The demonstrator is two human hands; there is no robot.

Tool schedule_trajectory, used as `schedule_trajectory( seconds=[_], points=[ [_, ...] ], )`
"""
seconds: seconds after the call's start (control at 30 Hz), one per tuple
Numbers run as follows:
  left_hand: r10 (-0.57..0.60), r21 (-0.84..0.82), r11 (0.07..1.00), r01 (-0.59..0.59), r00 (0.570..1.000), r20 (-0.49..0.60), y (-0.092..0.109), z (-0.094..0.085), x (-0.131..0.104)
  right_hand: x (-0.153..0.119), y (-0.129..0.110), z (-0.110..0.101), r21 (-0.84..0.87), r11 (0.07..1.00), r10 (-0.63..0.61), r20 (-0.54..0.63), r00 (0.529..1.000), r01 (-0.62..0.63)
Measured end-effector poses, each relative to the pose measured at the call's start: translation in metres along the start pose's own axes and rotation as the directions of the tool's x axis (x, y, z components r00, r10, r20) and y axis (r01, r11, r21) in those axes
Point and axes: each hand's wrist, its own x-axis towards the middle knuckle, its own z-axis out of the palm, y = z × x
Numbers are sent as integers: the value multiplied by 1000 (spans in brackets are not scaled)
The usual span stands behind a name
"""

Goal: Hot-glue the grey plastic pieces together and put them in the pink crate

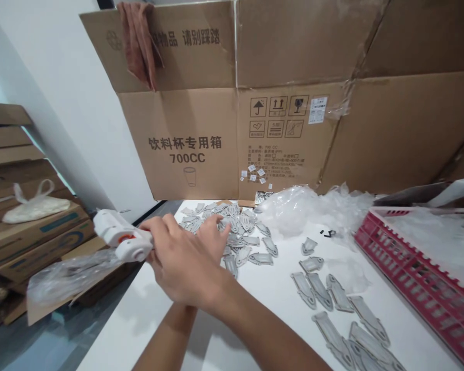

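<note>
My right hand [178, 257] reaches across to the left, wrapped round a white plastic hand-held device [133, 242] with an orange-red part in its side. I cannot tell the device's exact kind. Crossing beneath that arm, my left hand [212, 237] is over a pile of small grey flat parts [232, 219]. Its thumb and forefinger are apart, with grey parts showing just beyond them; the other fingers are partly hidden behind my right hand. More of these grey parts [332, 335] lie spread on the right side of the white table [255, 304].
A large cardboard box [193, 118] stands along the back, a brown cloth [139, 46] over its edge. Clear plastic bags [294, 208] lie before it. A red plastic basket [421, 268] sits at the right. Boxes [42, 226] are stacked beyond the table's left edge.
</note>
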Motion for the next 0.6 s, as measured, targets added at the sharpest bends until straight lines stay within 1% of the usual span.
schedule_trajectory(
  seconds=[0.07,0.13,0.23,0.37,0.47,0.53,0.6],
  points=[
    [7,52,999,-6,1000,-13,1,7,25,2,1,-2,9,1000,-10,41,999,10],
    [2,85,996,0,1000,-22,0,16,43,2,2,-5,4,1000,-13,61,998,13],
    [1,144,990,-2,1000,3,-4,29,58,2,5,-11,-14,1000,-14,67,998,15],
    [52,208,976,-64,997,64,-9,38,64,3,12,-15,-9,998,-58,46,997,59],
    [99,254,960,-115,992,75,-10,40,66,4,16,-16,-14,997,-81,49,996,81],
    [140,266,952,-153,988,67,-5,41,62,4,17,-17,-13,997,-79,60,995,80],
    [217,231,948,-220,975,41,8,44,47,4,18,-18,-3,997,-77,65,995,77]
  ],
)
